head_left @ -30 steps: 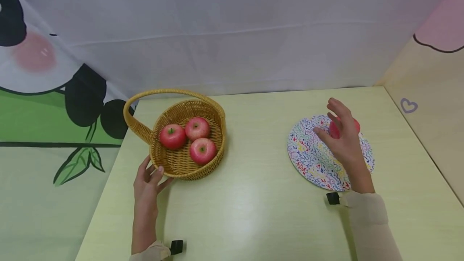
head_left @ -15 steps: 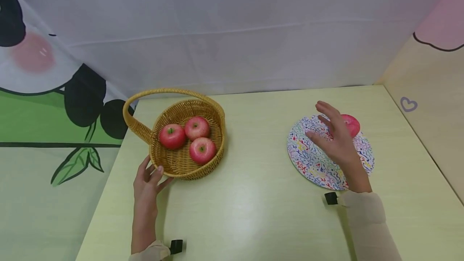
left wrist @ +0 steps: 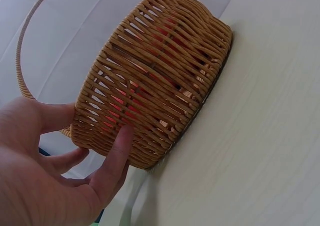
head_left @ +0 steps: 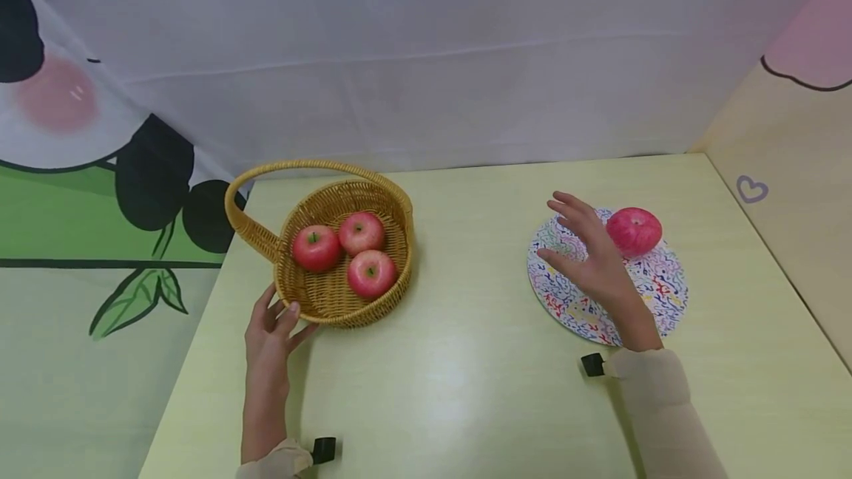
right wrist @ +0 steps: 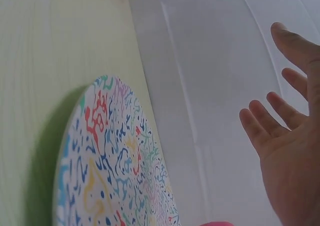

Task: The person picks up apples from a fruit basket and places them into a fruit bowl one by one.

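A brown wicker basket (head_left: 356, 320) with a tall hoop handle stands left of the middle, and several apples, three showing (head_left: 373, 274), lie in it. My left hand (head_left: 268, 338) is at its near left side. In the left wrist view, spread fingers (left wrist: 117, 151) touch the woven outer wall and one fingertip rests at the rim. On the right, a round plate with colourful squiggles (head_left: 566, 301) carries a single red apple (head_left: 635, 231) near its far edge. My right hand (head_left: 592, 261) hovers over the plate, left of that apple, fingers spread and holding nothing.
A pale wood-look table (head_left: 466, 361) bears everything. Behind it hangs a whitish cloth (head_left: 426, 102); a printed panel (head_left: 792, 257) borders the right side, and cartoon-printed fabric (head_left: 86, 361) the left. Between basket and plate lies a stretch of tabletop.
My right hand has moved left, away from the apple on the plate, which now shows fully. The left hand and basket have stayed in place.
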`<action>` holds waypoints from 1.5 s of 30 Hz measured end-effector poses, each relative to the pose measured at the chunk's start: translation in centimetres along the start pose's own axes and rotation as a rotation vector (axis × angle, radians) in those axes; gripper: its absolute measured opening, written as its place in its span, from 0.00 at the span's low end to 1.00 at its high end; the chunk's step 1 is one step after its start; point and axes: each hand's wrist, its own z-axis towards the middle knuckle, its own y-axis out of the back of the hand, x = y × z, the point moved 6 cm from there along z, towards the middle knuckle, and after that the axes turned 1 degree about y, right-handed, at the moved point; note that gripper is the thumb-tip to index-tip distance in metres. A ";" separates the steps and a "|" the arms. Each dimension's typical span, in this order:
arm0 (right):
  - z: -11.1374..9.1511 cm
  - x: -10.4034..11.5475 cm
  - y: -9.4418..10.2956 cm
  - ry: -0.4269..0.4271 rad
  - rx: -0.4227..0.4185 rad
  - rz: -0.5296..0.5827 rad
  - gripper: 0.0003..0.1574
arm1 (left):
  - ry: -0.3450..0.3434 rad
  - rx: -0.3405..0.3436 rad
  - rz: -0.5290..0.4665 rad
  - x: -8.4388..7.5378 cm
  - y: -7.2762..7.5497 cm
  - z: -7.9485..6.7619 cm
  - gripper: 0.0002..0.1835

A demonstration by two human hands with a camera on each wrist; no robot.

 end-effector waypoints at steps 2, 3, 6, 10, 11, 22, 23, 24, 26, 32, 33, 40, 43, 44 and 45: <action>0.1 0.2 -0.5 0.021 0.006 0.017 0.52 | -0.001 0.002 -0.003 0.0 0.0 0.1 0.36; 0.2 0.4 -0.7 0.030 0.007 0.023 0.52 | -0.001 0.002 -0.003 0.0 -0.1 0.1 0.36; 0.4 0.7 -1.3 0.045 0.018 0.039 0.51 | 0.002 0.000 -0.004 -0.1 -0.1 0.1 0.36; 0.7 1.0 -2.0 0.029 0.037 0.036 0.49 | 0.004 0.002 -0.010 -0.1 -0.1 0.2 0.36; 0.8 1.1 -2.2 0.027 0.045 0.041 0.49 | 0.004 0.002 -0.012 -0.1 0.0 0.2 0.36; 1.4 2.2 -4.7 0.053 0.139 0.115 0.50 | 0.000 0.004 -0.019 0.0 -0.1 0.0 0.35; 1.5 2.4 -4.9 0.059 0.146 0.121 0.50 | -0.001 0.004 -0.019 0.0 -0.1 0.0 0.35; 1.5 2.6 -5.1 0.063 0.151 0.129 0.50 | -0.003 0.006 -0.018 0.0 -0.1 0.0 0.36; 1.6 2.9 -5.5 0.068 0.166 0.145 0.50 | -0.004 0.009 -0.017 0.0 -0.1 0.0 0.36; 1.8 3.5 -7.0 0.061 0.207 0.175 0.51 | 0.000 0.005 -0.013 0.2 -0.1 0.0 0.36; 1.8 3.7 -7.2 0.059 0.214 0.176 0.51 | 0.000 0.006 -0.013 0.2 -0.1 0.0 0.36; 1.8 4.3 -8.8 0.100 0.244 0.171 0.51 | -0.008 0.010 -0.020 0.0 0.0 0.0 0.36; 1.8 4.7 -9.3 0.141 0.251 0.175 0.51 | -0.011 0.003 -0.017 0.0 0.0 -0.1 0.36; 1.9 4.8 -9.5 0.150 0.251 0.167 0.51 | -0.013 0.002 -0.012 0.0 -0.1 -0.1 0.36; 1.9 5.0 -9.7 0.157 0.251 0.161 0.50 | -0.013 -0.001 -0.010 0.0 -0.1 -0.1 0.35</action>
